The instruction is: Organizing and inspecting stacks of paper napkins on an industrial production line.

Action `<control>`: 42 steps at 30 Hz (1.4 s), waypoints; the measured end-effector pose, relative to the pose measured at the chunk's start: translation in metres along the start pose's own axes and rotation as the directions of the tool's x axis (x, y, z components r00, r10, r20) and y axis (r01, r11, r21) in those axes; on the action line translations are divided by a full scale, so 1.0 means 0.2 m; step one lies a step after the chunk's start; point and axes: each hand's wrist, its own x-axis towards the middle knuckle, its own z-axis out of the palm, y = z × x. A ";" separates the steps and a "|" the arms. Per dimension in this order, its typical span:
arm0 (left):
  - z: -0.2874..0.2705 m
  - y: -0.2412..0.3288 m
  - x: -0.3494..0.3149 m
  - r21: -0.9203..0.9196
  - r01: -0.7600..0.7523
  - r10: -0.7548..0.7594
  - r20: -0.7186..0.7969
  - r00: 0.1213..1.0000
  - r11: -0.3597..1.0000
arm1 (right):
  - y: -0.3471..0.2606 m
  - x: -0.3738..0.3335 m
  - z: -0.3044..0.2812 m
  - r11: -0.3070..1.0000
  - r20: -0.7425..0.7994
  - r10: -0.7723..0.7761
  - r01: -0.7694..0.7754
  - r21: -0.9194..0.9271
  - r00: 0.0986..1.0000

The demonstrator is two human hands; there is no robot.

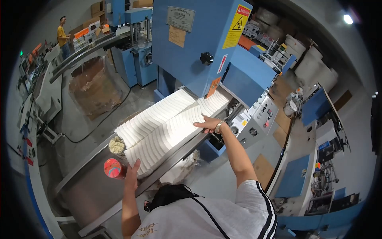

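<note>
Two long side-by-side rows of white folded paper (159,113), looking like tissues or napkins, lie on a metal conveyor (89,199) that slopes toward me from a blue machine. My left hand (131,177) is at the near end of the right row. It grips a red can (114,169) from the side, thumb up toward the paper; its other fingers are mostly hidden. A second container with a cream-coloured top (116,145) stands against the left row's end. My right hand (208,124), with a bracelet at the wrist, rests on the right row's edge, thumb and fingers apart.
The blue machine housing (187,51) rises beyond the paper, with a control panel (262,115) to its right. A large plastic-lined carton (95,85) stands on the floor at left. Far left, a person in a yellow top (61,36) stands by other machinery.
</note>
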 end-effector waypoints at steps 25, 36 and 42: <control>-1.02 0.04 -0.40 -0.096 0.054 -0.061 -0.072 0.996 0.994 | -0.20 -0.07 0.66 0.956 0.392 -0.165 0.244 -0.162 0.905; -0.97 0.07 -0.41 -0.216 0.096 -0.129 -0.141 0.982 0.972 | -0.13 0.24 0.64 0.965 0.242 -0.235 0.198 0.170 0.941; -0.80 0.16 -0.45 -0.129 0.199 -0.222 -0.204 0.953 0.971 | -0.36 -0.02 0.78 0.996 0.209 -0.089 0.083 0.039 0.974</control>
